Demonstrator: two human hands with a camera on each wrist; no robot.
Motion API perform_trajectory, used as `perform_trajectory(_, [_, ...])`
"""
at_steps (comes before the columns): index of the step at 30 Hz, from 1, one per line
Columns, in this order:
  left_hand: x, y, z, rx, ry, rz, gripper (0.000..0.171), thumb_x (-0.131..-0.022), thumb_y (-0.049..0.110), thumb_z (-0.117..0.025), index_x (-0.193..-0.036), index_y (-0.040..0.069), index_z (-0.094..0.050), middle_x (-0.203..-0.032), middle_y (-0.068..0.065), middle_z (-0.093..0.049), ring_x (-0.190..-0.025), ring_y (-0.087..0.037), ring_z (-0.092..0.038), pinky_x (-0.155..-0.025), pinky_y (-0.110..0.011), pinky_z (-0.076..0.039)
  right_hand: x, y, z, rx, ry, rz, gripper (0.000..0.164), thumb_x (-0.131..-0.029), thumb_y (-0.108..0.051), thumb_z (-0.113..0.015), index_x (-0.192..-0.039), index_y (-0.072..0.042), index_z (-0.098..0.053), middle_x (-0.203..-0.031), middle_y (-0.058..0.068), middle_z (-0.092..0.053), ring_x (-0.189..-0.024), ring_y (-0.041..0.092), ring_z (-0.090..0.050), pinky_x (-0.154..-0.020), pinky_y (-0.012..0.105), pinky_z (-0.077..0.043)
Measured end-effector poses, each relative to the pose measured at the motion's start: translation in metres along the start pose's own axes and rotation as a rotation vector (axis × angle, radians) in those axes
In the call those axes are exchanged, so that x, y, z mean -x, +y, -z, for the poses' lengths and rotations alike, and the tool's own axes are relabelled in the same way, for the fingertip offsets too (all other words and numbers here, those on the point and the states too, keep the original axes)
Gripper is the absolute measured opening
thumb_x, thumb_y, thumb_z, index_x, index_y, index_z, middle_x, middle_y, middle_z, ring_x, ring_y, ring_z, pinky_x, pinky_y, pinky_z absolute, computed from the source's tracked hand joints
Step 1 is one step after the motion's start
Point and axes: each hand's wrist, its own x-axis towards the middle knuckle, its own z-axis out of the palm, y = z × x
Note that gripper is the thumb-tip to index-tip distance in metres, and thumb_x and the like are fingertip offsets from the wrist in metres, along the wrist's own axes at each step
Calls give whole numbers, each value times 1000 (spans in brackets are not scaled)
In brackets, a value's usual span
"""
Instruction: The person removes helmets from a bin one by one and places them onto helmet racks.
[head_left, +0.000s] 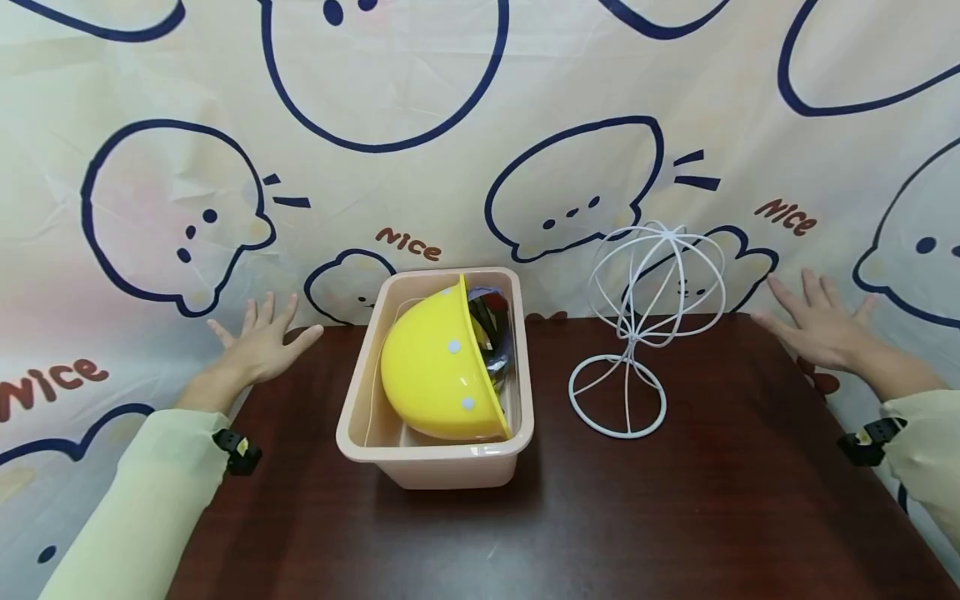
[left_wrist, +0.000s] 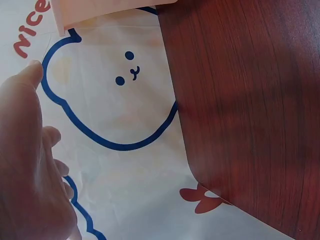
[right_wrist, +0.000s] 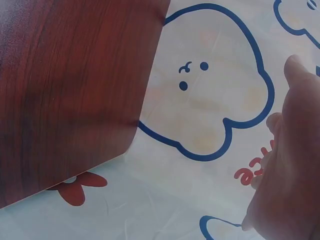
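Observation:
My left hand (head_left: 258, 346) is raised at the table's far left corner, fingers spread, holding nothing. On the other side, my right hand (head_left: 821, 325) is likewise spread and bare near the far right corner. Between them a beige plastic basin (head_left: 435, 454) stands on the table. A yellow bowl with pale dots (head_left: 435, 367) lies tipped on its side inside it. Behind the bowl's rim, partly hidden, is a dark item in clear wrapping (head_left: 491, 329) whose kind I cannot tell. Right of the basin stands a white wire cap stand (head_left: 633, 337), nearest to my right hand.
The dark brown wooden table (head_left: 585, 525) ends at a cloth backdrop (head_left: 420, 192) printed with cartoon figures. In the left wrist view, a corner of the basin (left_wrist: 110, 12) shows at the top. Each wrist wears a black strap with a small camera (head_left: 238, 452).

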Motion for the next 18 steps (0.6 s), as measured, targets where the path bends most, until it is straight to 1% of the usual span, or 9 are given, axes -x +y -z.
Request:
perform_trajectory(3, [1, -1, 0, 1, 2, -1, 101, -97, 77, -24, -161, 3, 4, -159, -36, 18, -143, -58, 23, -95, -81, 28, 1, 3, 0, 4, 10, 7, 88, -105, -63, -28, -160, -3, 5, -153, 42, 22, -140, 63, 21, -93, 87, 21])
perform_trajectory(6, [3, -1, 0, 22, 0, -2, 101, -98, 76, -25, -161, 1, 1, -160, -37, 15, -144, -59, 18, -97, -83, 24, 5, 5, 2, -5, 9, 26, 86, -106, -60, -29, -160, -2, 1, -154, 44, 14, -141, 63, 17, -94, 86, 22])
perform_trajectory(7, [3, -1, 0, 32, -1, -4, 101, -98, 76, -25, -161, 0, -1, -160, -37, 14, -144, -60, 16, -99, -84, 22, 7, 6, 2, -9, 5, 34, 85, -106, -59, -30, -160, -1, 1, -154, 45, 11, -142, 64, 15, -95, 86, 22])
perform_trajectory(9, [6, 0, 1, 66, -12, -11, 99, -100, 73, -28, -160, -2, -3, -159, -39, 12, -145, -61, 10, -103, -84, 14, 11, 5, 3, -21, -4, 50, 84, -107, -57, -31, -161, -1, -1, -154, 46, 5, -142, 65, 9, -97, 86, 19])
perform_trajectory(10, [8, 1, 2, 94, -19, -17, 98, -101, 71, -29, -160, -3, -4, -159, -39, 12, -145, -61, 7, -106, -84, 9, 14, 5, 3, -23, -11, 54, 83, -107, -56, -32, -161, -1, -1, -154, 47, 2, -142, 66, 6, -98, 87, 16])
perform_trajectory(12, [12, 4, 3, 150, -35, -35, 97, -103, 67, -32, -159, -7, -4, -159, -41, 8, -145, -62, 2, -110, -81, 0, 19, 2, 4, -29, -25, 68, 81, -108, -53, -33, -160, 1, -4, -153, 49, -4, -140, 68, -4, -102, 88, 3])
perform_trajectory(15, [18, 11, 5, 248, -54, -64, 94, -105, 60, -36, -157, -12, -4, -158, -43, 0, -145, -62, -5, -113, -77, -12, 28, -5, 4, -39, -35, 102, 76, -110, -47, -36, -159, 6, -11, -151, 49, -14, -136, 68, -17, -103, 84, -16])
perform_trajectory(17, [23, 17, 6, 296, -68, -69, 93, -106, 58, -37, -156, -14, -5, -157, -44, -7, -144, -62, -12, -113, -75, -17, 35, -12, 3, -62, -26, 135, 73, -110, -42, -39, -156, 11, -18, -149, 49, -23, -134, 67, -25, -102, 81, -25])
perform_trajectory(18, [26, 20, 7, 318, -76, -68, 93, -106, 58, -38, -156, -14, -6, -157, -43, -10, -143, -62, -15, -113, -75, -20, 39, -16, 3, -73, -24, 147, 73, -110, -41, -39, -155, 13, -20, -149, 48, -25, -133, 66, -27, -102, 80, -27])
